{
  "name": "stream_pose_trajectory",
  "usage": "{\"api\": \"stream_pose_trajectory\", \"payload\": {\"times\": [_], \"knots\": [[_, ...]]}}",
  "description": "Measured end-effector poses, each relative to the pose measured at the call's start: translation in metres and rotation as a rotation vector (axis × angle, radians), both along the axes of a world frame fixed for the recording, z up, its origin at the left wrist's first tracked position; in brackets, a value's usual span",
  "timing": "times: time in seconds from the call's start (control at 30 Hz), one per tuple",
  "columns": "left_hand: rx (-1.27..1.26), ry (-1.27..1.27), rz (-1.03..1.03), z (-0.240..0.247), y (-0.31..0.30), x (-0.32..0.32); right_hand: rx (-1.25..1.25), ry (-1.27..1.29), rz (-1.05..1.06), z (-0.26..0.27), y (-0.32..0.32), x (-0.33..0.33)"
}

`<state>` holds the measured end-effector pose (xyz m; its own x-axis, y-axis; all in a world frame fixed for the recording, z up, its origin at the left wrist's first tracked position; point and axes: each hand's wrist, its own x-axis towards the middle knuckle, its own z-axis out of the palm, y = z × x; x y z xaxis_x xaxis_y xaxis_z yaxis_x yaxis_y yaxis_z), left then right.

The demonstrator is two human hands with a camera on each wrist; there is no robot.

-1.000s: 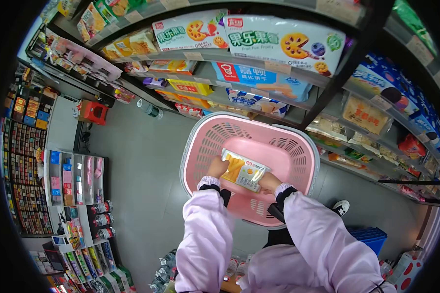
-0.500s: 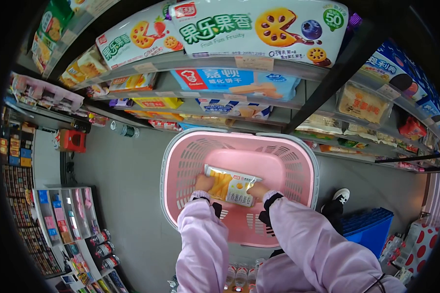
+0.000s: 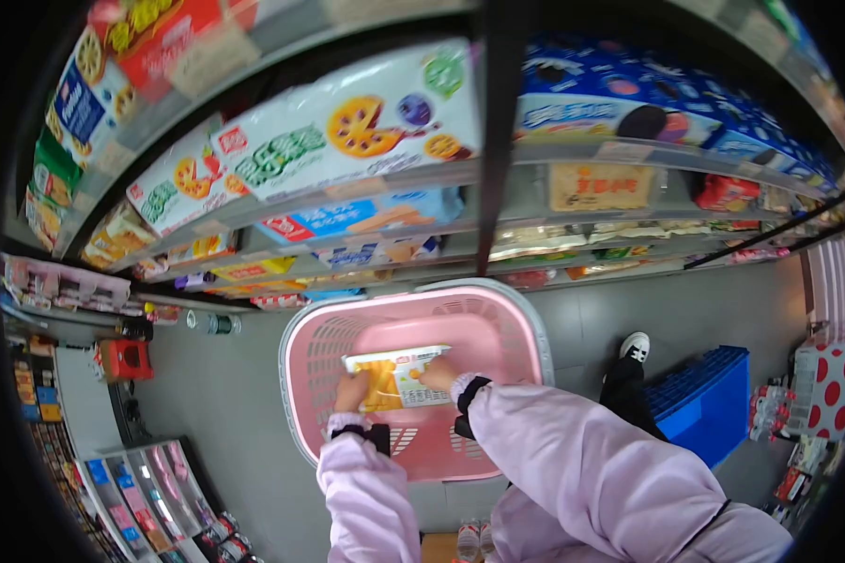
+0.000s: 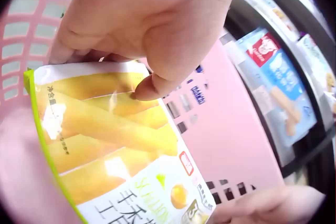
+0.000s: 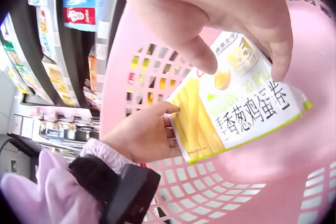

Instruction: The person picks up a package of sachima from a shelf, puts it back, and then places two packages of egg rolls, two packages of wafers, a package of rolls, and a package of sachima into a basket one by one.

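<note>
A white and yellow packet of egg rolls [image 3: 406, 387], with green edging in the wrist views, lies across the mouth of the pink basket [image 3: 422, 333] in the head view. My left hand [image 3: 350, 391] grips its left end, thumb on the printed front in the left wrist view. At the opposite end, my right hand [image 3: 437, 374] pinches the packet between thumb and fingers. The right wrist view shows both hands on the packet [image 5: 239, 106], over the basket's inside, with pale perforated walls around it.
Shelves of boxed and bagged biscuits [image 3: 347, 131] run along the far side, close behind the basket. On the floor to the right are a blue crate [image 3: 699, 403] and a black-and-white shoe [image 3: 635, 346]. A low display rack [image 3: 150, 497] stands at the left.
The head view has swung right, so the shelves, basket and hands shift left in it. Both hands keep hold of the egg roll packet throughout, and more of the blue crate shows.
</note>
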<state>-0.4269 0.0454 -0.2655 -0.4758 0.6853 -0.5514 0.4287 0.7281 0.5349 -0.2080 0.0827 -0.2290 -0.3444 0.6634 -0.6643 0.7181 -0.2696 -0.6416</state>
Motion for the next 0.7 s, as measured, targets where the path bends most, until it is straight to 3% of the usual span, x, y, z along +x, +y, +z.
{"api": "stream_pose_trajectory", "payload": {"times": [0.03, 0.07, 0.17, 0.23, 0.27, 0.37, 0.43, 0.47, 0.5, 0.57, 0.7], "knots": [[0.039, -0.059, -0.022, 0.002, -0.004, -0.007, 0.035, 0.021, -0.004, 0.015, 0.006, 0.004], [0.089, -0.096, -0.046, 0.034, -0.006, 0.002, 0.002, 0.148, -0.093, 0.014, 0.006, 0.005], [0.320, -0.130, -0.060, 0.105, -0.024, 0.028, 0.045, 0.645, -0.274, 0.043, -0.002, 0.023], [0.466, -0.164, 0.002, 0.135, -0.042, 0.043, 0.208, 0.515, -0.212, 0.064, -0.014, 0.031], [0.493, -0.188, -0.003, 0.165, -0.048, 0.059, 0.135, 0.413, -0.181, 0.125, -0.016, 0.058], [0.562, -0.114, -0.024, 0.245, -0.063, 0.116, 0.279, 0.508, -0.081, 0.210, -0.022, 0.124], [0.580, -0.197, -0.094, 0.278, -0.070, 0.148, 0.528, 0.590, -0.130, 0.224, -0.037, 0.172], [0.588, -0.239, -0.129, 0.293, -0.071, 0.168, 0.496, 0.559, -0.132, 0.240, -0.043, 0.203], [0.700, -0.428, -0.177, 0.312, -0.067, 0.200, 0.421, 0.596, -0.206, 0.246, -0.051, 0.229], [0.741, -0.537, -0.369, 0.329, -0.060, 0.275, 0.304, 0.740, -0.441, 0.249, -0.079, 0.317], [0.456, -0.749, -0.417, 0.308, -0.037, 0.383, 0.434, 0.662, -0.773, 0.218, -0.127, 0.426]]}}
